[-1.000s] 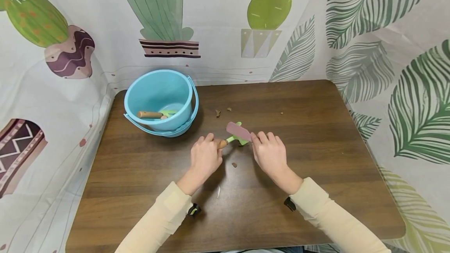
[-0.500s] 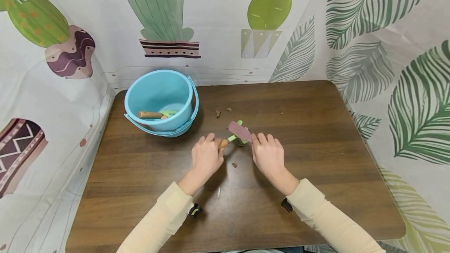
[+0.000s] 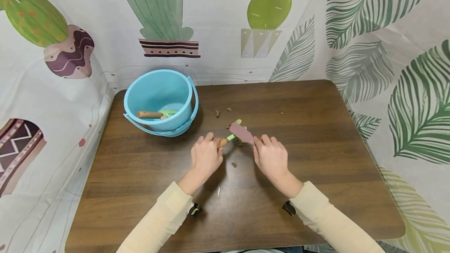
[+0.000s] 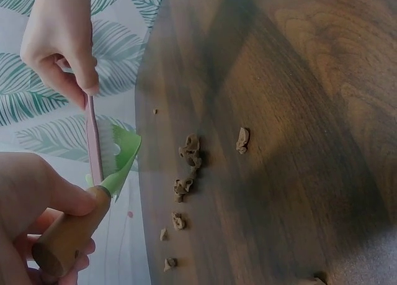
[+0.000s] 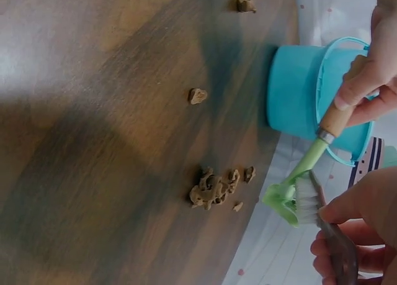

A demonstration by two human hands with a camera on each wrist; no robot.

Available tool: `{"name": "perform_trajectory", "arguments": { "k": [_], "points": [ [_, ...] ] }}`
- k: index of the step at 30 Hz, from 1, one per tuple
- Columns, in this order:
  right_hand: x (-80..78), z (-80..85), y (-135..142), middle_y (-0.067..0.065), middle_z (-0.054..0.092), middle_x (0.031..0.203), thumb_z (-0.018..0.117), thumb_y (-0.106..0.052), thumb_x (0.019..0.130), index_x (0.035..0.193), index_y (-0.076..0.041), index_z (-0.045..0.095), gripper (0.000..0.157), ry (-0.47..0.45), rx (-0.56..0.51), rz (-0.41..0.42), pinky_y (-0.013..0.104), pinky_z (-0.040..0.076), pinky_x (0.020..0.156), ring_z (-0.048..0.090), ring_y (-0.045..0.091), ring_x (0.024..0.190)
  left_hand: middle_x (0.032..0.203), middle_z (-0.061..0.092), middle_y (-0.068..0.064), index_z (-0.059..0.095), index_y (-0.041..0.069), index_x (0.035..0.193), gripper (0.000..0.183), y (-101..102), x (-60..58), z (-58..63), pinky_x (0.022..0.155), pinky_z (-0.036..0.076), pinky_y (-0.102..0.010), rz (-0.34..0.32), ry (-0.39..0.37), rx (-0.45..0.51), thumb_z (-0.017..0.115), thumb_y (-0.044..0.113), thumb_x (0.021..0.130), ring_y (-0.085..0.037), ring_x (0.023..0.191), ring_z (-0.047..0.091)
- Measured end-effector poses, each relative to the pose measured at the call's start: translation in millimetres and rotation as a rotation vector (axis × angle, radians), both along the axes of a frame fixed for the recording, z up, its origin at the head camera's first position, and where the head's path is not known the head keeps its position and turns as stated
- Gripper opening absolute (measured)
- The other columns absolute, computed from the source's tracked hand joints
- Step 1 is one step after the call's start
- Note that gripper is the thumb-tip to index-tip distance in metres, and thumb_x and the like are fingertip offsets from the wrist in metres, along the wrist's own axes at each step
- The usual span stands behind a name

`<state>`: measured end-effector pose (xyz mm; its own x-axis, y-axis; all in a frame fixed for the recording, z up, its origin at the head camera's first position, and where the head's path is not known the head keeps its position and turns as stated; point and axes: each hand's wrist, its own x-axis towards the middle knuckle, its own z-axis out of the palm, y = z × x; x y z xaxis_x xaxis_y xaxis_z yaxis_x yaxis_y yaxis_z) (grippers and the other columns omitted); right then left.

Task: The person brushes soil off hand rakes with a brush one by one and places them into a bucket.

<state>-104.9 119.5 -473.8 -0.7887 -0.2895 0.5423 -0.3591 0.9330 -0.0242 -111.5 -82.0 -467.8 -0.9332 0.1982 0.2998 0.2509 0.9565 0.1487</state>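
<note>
In the head view my left hand grips the wooden handle of a small green garden rake, held above the table. Its head looks pronged but is partly covered by a pink brush. My right hand pinches the brush by its handle end, thumb along it. White bristles face the green head and seem to touch it. Below the tools, brown crumbly lumps lie on the table, and one loose piece sits nearer to me.
A blue bucket stands at the table's back left, its handle lowered. Inside lies another tool with a wooden handle and green head. More brown bits are scattered toward the back of the brown table. A printed cloth hangs behind.
The brush has shifted slightly right and toward me over the green rake head, with small back-and-forth motion of the right hand. The left hand has stayed nearly still.
</note>
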Motion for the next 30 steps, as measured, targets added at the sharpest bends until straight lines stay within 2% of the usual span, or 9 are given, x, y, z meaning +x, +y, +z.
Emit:
{"name": "perform_trajectory", "arguments": {
  "k": [5, 9, 18, 24, 30],
  "points": [
    [3.9, 3.4, 3.9, 0.003, 0.062, 0.075, 0.071, -0.015, 0.072, 0.092, -0.008, 0.073, 0.022, -0.015, -0.040, 0.001, 0.034, 0.045, 0.049, 0.056, 0.024, 0.060, 0.075, 0.053, -0.001, 0.072, 0.015, 0.087, 0.018, -1.2, -0.7, -1.3, 0.049, 0.044, -0.033, 0.009, 0.003, -0.003, 0.073, 0.022, 0.071, -0.021, 0.062, 0.050],
    [3.6, 6.5, 8.2, 0.003, 0.061, 0.075, 0.070, -0.014, 0.072, 0.092, -0.008, 0.073, 0.021, 0.010, -0.054, 0.015, 0.034, 0.044, 0.048, 0.055, 0.024, 0.060, 0.075, 0.053, -0.001, 0.072, 0.014, 0.087, 0.018, -2.0, -0.9, -1.5, 0.050, 0.044, -0.034, 0.010, -0.002, 0.001, 0.073, 0.022, 0.071, -0.021, 0.063, 0.050],
    [-10.7, 15.6, 16.0, 0.007, 0.062, 0.075, 0.070, -0.012, 0.073, 0.094, -0.004, 0.072, 0.022, 0.072, -0.116, 0.009, 0.033, 0.043, 0.048, 0.054, 0.026, 0.059, 0.075, 0.053, -0.001, 0.072, 0.015, 0.087, 0.018, -2.2, -1.5, -2.4, 0.050, 0.045, -0.034, -0.001, 0.012, 0.011, 0.073, 0.021, 0.070, -0.022, 0.063, 0.050],
    [-12.2, 15.1, 13.3, 0.005, 0.061, 0.075, 0.069, -0.013, 0.074, 0.095, -0.006, 0.072, 0.022, 0.058, -0.093, 0.022, 0.034, 0.044, 0.049, 0.054, 0.026, 0.061, 0.075, 0.052, -0.001, 0.072, 0.015, 0.088, 0.019, -0.7, -0.3, -1.1, 0.050, 0.044, -0.033, -0.008, 0.004, 0.012, 0.073, 0.021, 0.070, -0.021, 0.063, 0.050],
    [-13.4, 8.5, 6.6, 0.004, 0.061, 0.078, 0.067, -0.016, 0.077, 0.098, -0.008, 0.071, 0.023, 0.061, -0.016, 0.030, 0.035, 0.043, 0.052, 0.055, 0.026, 0.064, 0.075, 0.052, 0.000, 0.072, 0.015, 0.089, 0.019, 2.2, 1.2, 0.9, 0.050, 0.044, -0.033, -0.009, -0.010, 0.011, 0.073, 0.021, 0.071, -0.021, 0.063, 0.050]
  ]
}}
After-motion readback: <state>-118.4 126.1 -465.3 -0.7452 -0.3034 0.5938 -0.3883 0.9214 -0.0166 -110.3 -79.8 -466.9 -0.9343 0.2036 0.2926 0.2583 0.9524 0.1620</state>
